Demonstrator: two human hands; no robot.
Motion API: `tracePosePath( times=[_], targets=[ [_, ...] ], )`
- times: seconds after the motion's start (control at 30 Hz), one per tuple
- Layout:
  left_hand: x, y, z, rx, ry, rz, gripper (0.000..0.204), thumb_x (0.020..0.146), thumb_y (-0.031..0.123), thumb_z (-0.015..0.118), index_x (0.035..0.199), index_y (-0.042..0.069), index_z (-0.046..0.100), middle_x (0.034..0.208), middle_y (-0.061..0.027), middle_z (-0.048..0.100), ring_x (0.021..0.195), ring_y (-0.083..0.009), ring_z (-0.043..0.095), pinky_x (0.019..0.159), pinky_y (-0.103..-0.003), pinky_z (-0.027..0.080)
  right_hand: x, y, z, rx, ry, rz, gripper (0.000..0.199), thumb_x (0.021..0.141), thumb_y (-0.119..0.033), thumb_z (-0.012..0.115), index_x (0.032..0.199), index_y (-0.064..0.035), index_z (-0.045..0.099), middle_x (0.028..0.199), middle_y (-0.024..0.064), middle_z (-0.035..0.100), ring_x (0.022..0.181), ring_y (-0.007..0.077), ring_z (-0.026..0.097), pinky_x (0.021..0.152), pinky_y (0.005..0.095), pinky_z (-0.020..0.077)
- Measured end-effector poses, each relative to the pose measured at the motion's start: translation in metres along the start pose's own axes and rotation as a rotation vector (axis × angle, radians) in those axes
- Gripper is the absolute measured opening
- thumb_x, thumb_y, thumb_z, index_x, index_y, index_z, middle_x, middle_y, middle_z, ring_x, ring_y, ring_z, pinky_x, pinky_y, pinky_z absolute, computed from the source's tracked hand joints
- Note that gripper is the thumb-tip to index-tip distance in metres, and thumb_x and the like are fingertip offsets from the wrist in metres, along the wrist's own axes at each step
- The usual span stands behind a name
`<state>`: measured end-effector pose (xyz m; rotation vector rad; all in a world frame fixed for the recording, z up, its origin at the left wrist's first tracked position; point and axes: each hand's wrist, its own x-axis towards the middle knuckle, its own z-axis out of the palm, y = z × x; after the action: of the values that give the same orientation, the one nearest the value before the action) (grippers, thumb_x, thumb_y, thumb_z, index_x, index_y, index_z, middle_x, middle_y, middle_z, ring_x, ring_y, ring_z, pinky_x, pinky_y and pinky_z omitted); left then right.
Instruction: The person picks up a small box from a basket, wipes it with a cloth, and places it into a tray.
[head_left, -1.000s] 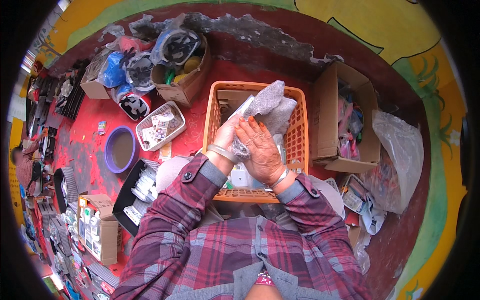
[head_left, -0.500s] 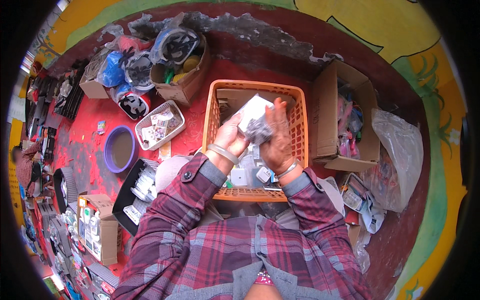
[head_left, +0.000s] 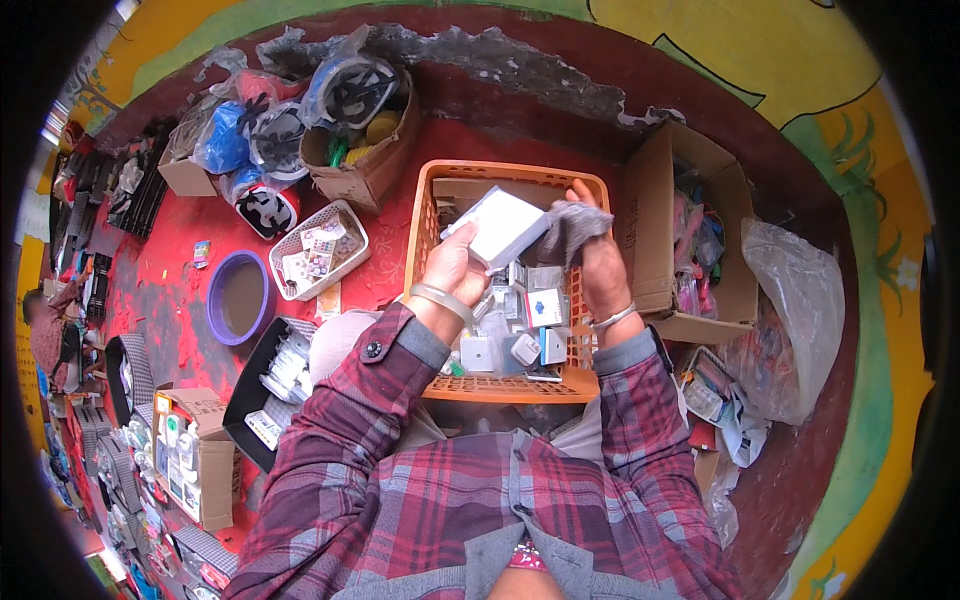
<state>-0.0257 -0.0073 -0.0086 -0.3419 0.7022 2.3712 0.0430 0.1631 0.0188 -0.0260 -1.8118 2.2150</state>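
One flat, white, rectangular box (head_left: 505, 228) uncovered beside one crumpled, grey, fuzzy cloth (head_left: 580, 228)

From the head view, we see the left hand (head_left: 455, 272) grasping the white box by its near left edge, with the thumb laid on its broad face. The right hand (head_left: 602, 268) has the grey cloth caught in it, some fingers pointing up beyond the fabric. A second ago the cloth lay over most of the box between both palms; half a second ago it was bunched at the box's near edge. Now it has been drawn off to our right, so the broad face shows bare. We judge that this pass of cloth over box has paused or ended; whether the two still touch at the box's right edge, we cannot tell.

The white box is held above an orange, perforated plastic basket (head_left: 520, 170) of small packages.

As for writing, we make out no print on the held box's broad face. Inside the basket, a small white carton with a dark blue picture (head_left: 545, 307) bears marks too small for us to read. Beside the basket, a tall brown cardboard box (head_left: 650, 240) has faint dark characters on its side. A small, multicoloured packet (head_left: 202, 254) on the floor looks printed, but is too tiny to decipher.
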Motion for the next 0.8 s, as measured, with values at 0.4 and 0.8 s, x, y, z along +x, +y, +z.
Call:
tracePosePath(
  times=[0.4,0.8],
  targets=[
    [-0.018,0.005,0.02,0.661,-0.193,0.169,0.044,0.091,0.03,0.055,0.127,0.006,0.045,0.114,-0.0042,0.055,0.105,-0.016,0.051,0.082,-0.03,0.044,0.002,0.036,-0.009,0.761,0.207,0.489,0.035,0.085,-0.008,0.058,0.119,-0.0012,0.053,0.105,0.0094,0.061,0.09,0.0178,0.062,0.082,0.0303,0.0511],
    [-0.018,0.006,0.023,0.489,-0.471,0.045,0.051,0.084,0.024,0.063,0.126,-0.001,0.045,0.114,-0.0059,0.056,0.11,-0.0164,0.049,0.095,-0.031,0.038,-0.023,0.03,0.008,1.048,-0.166,0.506,0.049,0.081,-0.035,0.064,0.119,-0.0049,0.053,0.106,0.0161,0.061,0.089,0.0295,0.063,0.076,0.0409,0.0548]
  ],
)
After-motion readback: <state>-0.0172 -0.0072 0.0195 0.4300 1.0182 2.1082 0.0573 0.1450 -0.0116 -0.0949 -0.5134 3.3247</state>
